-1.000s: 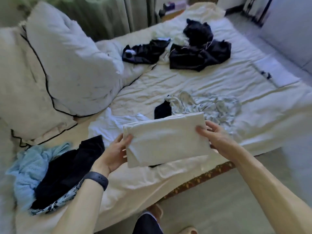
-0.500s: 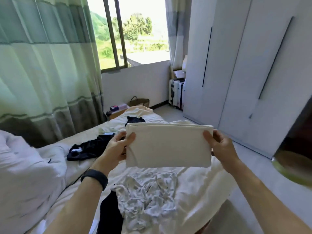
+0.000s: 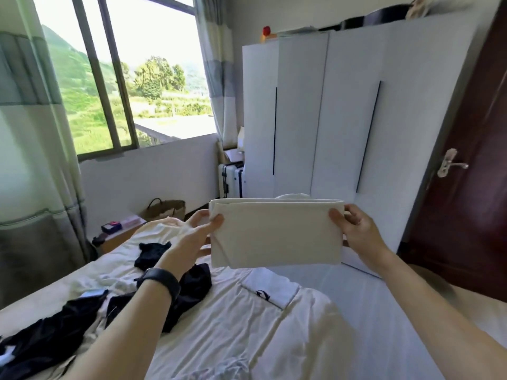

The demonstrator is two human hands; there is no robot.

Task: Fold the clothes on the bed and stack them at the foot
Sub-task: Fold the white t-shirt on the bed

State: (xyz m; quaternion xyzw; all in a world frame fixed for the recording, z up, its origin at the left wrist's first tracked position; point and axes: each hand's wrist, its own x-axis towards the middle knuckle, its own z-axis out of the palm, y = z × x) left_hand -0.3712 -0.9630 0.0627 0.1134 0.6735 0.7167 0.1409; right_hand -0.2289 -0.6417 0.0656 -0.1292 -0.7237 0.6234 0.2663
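Observation:
I hold a folded cream-white garment point(image 3: 275, 233) up in the air above the bed point(image 3: 247, 325), flat side toward me. My left hand point(image 3: 192, 237) pinches its left edge, thumb in front and fingers behind. On the right edge my right hand point(image 3: 356, 231) grips the same way. Loose black clothes point(image 3: 55, 333) lie unfolded on the bed at the lower left, and another black piece point(image 3: 152, 253) lies farther up the bed. A small white folded item point(image 3: 270, 290) with a dark mark lies on the sheet below the held garment.
A white wardrobe point(image 3: 343, 119) fills the wall ahead, with a dark red door point(image 3: 466, 174) to its right. A window and curtains are on the left. Suitcases point(image 3: 233, 179), a woven bag point(image 3: 167, 211) and a low bedside table point(image 3: 120, 231) stand beyond the bed.
My view has swung up from the bed toward the wardrobe and door. Both hands still hold the folded white garment, now raised higher and farther out over the bed.

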